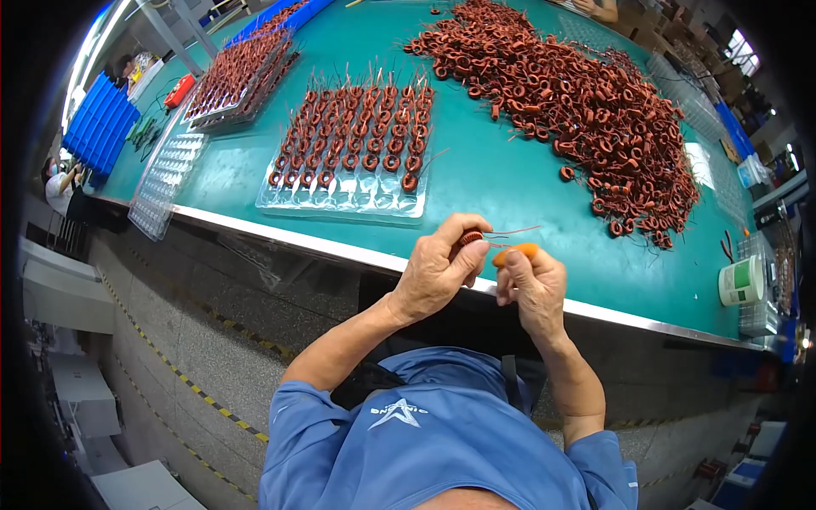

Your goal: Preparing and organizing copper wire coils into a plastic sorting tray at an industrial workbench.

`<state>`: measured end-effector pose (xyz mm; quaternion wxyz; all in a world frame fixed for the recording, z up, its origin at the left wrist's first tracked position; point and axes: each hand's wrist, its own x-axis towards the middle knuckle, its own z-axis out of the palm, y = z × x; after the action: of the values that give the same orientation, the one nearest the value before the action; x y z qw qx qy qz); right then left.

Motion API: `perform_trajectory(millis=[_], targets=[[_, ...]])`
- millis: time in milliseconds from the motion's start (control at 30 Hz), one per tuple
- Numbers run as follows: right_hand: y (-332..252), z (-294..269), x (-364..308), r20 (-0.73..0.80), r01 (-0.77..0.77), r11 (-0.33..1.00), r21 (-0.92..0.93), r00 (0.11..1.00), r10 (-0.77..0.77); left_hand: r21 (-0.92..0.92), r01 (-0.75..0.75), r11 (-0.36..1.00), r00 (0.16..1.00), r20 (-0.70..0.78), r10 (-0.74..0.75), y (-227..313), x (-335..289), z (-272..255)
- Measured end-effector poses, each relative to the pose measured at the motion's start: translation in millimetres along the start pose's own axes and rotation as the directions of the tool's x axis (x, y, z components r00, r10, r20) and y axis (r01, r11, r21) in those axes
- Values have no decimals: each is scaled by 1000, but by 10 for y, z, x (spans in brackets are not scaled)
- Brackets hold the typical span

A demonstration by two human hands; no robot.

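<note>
From afar I'm watching the left hand (438, 265) firmly pinching a red coil (472, 239) over the green table (501, 191), the right hand (539, 287) gripping an orange piece (518, 252), a coil tray (331, 205) sitting ahead, a coil heap (586, 102) sprawling rightward.

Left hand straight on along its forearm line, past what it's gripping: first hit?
Probably the heap of red coils, its near edge; the left hand would cross green bench top first. Hand height is unclear, so it might touch that surface sooner.
</note>
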<state>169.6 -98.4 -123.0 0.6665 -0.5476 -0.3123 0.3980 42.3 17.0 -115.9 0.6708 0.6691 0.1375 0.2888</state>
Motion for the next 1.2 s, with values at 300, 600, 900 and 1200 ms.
perform_trajectory(millis=[300, 600, 900, 1200], targets=[[-92, -17, 153, 162, -265, 925, 271, 960, 227, 392, -316, 864, 900, 413, 142, 207, 72, -287], [-43, -30, 243, 280, -378, 904, 199, 906, 318, 641, -450, 621, 811, 585, -17, 366, 105, -347], [-119, 105, 49, -69, 229, 968, -105, 969, -236, -336, 9, 942, 972, 223, 70, 120, -74, -99], [-157, 212, 79, 172, 602, 562, -568, 754, -633, 28, 24, 999, 991, 134, -27, -2, -152, -106]])
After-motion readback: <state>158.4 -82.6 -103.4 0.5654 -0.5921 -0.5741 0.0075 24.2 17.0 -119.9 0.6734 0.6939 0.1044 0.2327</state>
